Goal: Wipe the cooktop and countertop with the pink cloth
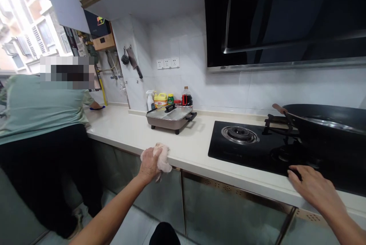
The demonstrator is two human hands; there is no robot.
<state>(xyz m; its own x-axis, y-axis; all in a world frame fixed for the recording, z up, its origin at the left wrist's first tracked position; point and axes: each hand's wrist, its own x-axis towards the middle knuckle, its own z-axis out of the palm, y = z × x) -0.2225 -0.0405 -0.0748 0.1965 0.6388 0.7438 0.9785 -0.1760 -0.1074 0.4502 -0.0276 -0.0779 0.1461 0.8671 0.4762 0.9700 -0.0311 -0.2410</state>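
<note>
My left hand (149, 165) is wrapped round a pale pinkish cloth (163, 158) at the front edge of the white countertop (122, 126). Part of the cloth hangs over that edge. Well to the right, my right hand (314, 187) rests by the front edge of the black gas hob (268, 149), close to its knob area. Its fingers are stretched out and hold nothing. Behind my left hand an electric pan (170, 118) with a glass lid stands on the counter. A big dark wok (328, 123) sits on the hob's right side.
A spray bottle (150, 100), a yellow jug (160, 100) and a dark sauce bottle (187, 97) stand along the wall. A cleaver (134, 62) hangs from a hook. Another person (48, 103) leans over the counter at left. The range hood (280, 16) overhangs the hob.
</note>
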